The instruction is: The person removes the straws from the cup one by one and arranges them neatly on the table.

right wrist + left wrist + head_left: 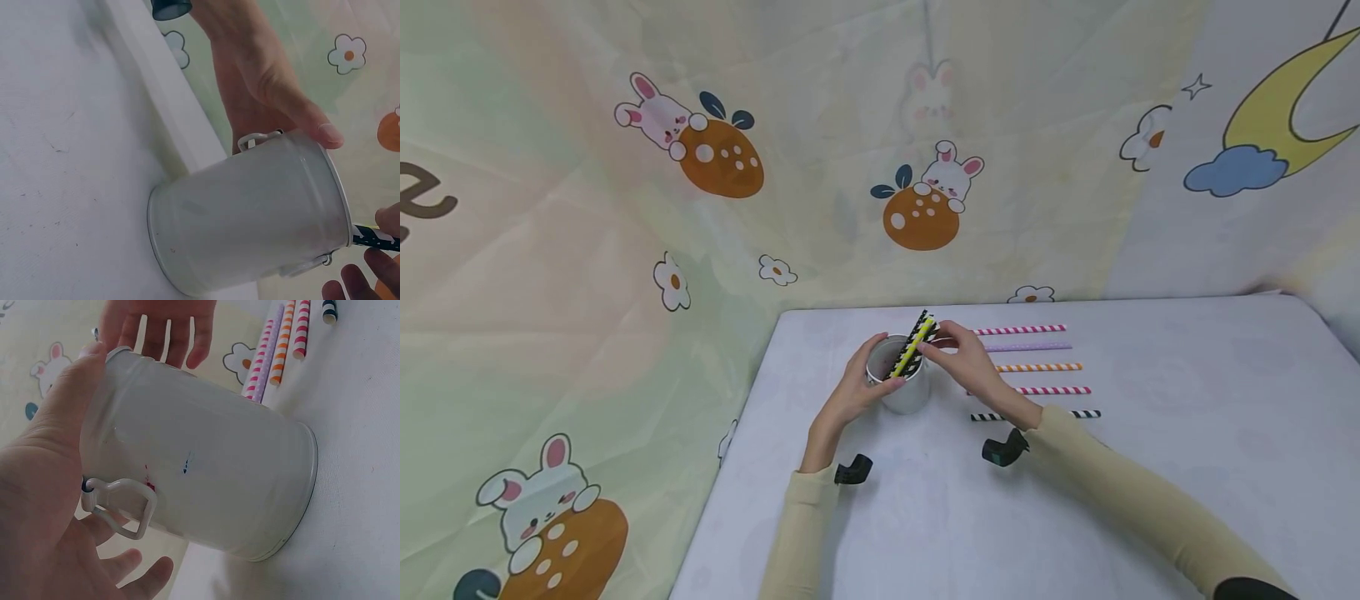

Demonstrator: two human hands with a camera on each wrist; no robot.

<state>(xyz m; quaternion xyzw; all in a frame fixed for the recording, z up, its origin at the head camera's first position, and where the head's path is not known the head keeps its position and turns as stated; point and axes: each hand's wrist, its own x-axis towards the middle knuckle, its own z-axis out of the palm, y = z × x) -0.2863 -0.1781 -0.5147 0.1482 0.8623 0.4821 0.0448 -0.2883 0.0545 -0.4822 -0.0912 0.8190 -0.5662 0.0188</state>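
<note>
A small white metal bucket (906,402) with little side handles stands on the table. My left hand (853,389) holds it at the rim, the thumb over the near edge and the fingers around the far side. Black-and-white patterned paper straws, with a yellow-green one among them (915,346), lean out of the bucket's mouth. My right hand (966,364) pinches these straws near their upper ends. In the right wrist view, a dark patterned straw (369,237) enters the bucket (250,212) between thumb and fingers. The bucket's inside is mostly hidden.
Several paper straws lie in a spaced column right of the bucket: pink-striped (1026,330), purple (1037,347), orange-striped (1045,367), red-striped (1060,390) and black-striped (1086,414). My right forearm crosses over the nearest ones. A printed cloth (820,200) hangs behind the white table (1187,433).
</note>
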